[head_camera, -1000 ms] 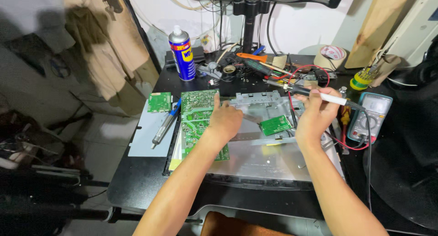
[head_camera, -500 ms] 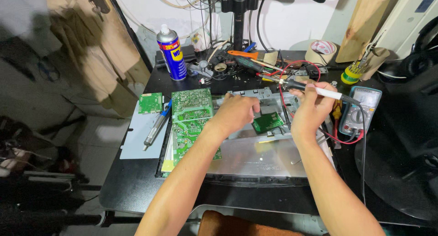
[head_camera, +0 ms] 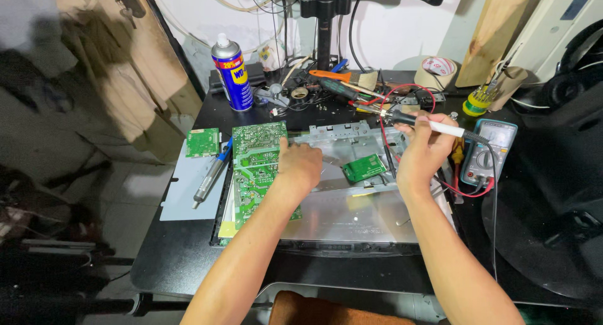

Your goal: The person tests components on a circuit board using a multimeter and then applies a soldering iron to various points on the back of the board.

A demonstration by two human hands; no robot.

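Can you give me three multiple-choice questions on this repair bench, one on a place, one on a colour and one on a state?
1. Where does the small circuit board lie?
A. left of the large circuit board
B. on the multimeter
C. under the spray can

2. What colour is the spray can's body?
A. red
B. blue
C. white

3. What is the right hand doing?
A. lying flat and empty
B. gripping a pen-shaped tool
C. holding the spray can

Answers: 1 A, it sits on the grey sheet beside the large board. 2 B, the can is blue with a yellow patch. 3 B, its fingers close around the tool while the left hand rests by the large board.
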